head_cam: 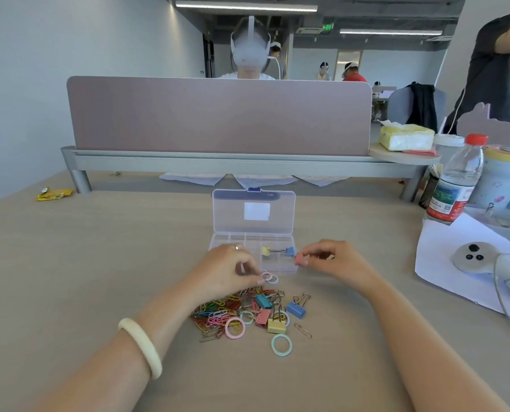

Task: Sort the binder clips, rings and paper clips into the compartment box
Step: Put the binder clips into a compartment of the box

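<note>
Pink binder clip [301,259] in right hand [334,261]; two in box [252,248].

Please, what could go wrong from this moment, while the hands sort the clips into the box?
1. The right hand pinches a pink binder clip at the box corner; it may drop outside.
2. The left hand works beside two rings at the front wall and may push them away.
3. The paper clips lie tangled with other items in the pile, so several may lift together.

Clip pile [248,313] before compartment box [218,243]; bottle [456,179] far right.
</note>
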### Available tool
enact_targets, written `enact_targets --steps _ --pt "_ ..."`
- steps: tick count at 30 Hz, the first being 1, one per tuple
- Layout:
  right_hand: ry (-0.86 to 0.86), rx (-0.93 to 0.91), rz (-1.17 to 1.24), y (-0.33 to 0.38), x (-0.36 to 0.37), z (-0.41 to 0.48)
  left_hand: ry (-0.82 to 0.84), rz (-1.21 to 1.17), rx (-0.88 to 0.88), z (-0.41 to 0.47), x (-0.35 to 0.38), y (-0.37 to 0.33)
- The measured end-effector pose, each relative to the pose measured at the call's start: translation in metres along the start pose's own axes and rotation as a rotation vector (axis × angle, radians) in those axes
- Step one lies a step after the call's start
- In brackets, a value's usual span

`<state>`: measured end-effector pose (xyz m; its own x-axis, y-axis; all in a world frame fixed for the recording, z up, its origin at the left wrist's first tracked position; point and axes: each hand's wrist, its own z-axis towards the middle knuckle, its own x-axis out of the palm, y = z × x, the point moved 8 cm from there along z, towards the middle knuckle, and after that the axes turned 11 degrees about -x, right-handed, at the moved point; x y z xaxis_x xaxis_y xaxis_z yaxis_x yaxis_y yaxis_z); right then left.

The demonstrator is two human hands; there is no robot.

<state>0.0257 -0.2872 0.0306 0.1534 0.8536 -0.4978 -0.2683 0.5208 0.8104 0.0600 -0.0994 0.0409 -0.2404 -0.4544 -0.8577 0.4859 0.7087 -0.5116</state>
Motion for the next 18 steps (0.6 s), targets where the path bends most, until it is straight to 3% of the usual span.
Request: enact_targets --steps 5,11,18 --pt "-0.205 -0.036 -0.095 -0.004 -0.01 0.022 0.105 0.138 0.02 -0.017 0.022 -0.003" --pt "-0.114 0.018 -0.295 -0.019 0.008 0.058 0.022 0.188 0.026 -0.02 0.024 -0.009" --pt "-0.137 0.032 -0.328 -0.034 0.013 0.068 -0.164 0.372 0.03 -0.019 0.023 -0.026"
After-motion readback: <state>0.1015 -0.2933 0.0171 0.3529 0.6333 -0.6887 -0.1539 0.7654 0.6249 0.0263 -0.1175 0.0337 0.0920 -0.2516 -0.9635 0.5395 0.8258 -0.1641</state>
